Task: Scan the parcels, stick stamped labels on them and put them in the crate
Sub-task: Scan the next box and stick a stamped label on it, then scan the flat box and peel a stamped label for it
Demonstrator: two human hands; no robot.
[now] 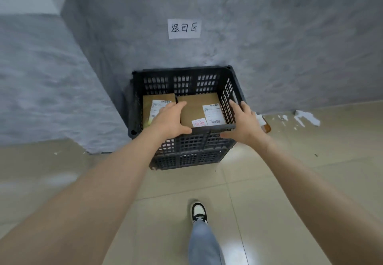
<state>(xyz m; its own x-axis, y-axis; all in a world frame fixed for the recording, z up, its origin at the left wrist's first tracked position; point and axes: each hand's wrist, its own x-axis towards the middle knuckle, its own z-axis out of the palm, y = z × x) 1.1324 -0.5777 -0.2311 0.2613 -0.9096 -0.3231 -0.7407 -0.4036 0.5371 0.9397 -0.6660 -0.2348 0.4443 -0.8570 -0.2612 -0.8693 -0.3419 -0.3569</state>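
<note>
**Seating the parcel flat in the crate**

I have both hands over the crate (182, 152), which sits on the floor (269, 181) against the grey wall (269, 47), under a handwritten sign (184, 28). Two parcels lie side by side inside it. The right parcel (196, 107) is face up, with its shipping label (213, 113) and the red stamped label (199, 123) both readable. The left parcel (148, 103) shows its own label, partly covered by my arm.

My left hand (170, 119) is over the gap between the two parcels. Its fingers (176, 107) are straight and close together, the thumb is splayed toward the near rim, and they grip nothing. I cannot tell whether the palm touches the cardboard. My right hand (242, 123) is over the crate's right wall, fingers (236, 107) spread and also holding nothing.

I judge that the right parcel is down and only needs settling. To do that well, I would press lightly with flat fingers on bare cardboard, away from the stamped label, so it neither smears nor lifts at an edge. I would check that the parcel lies level and snug beside its neighbour, not propped on it. Then I would lift both hands straight up clear of the rim, not drag them back across the labels.
</note>
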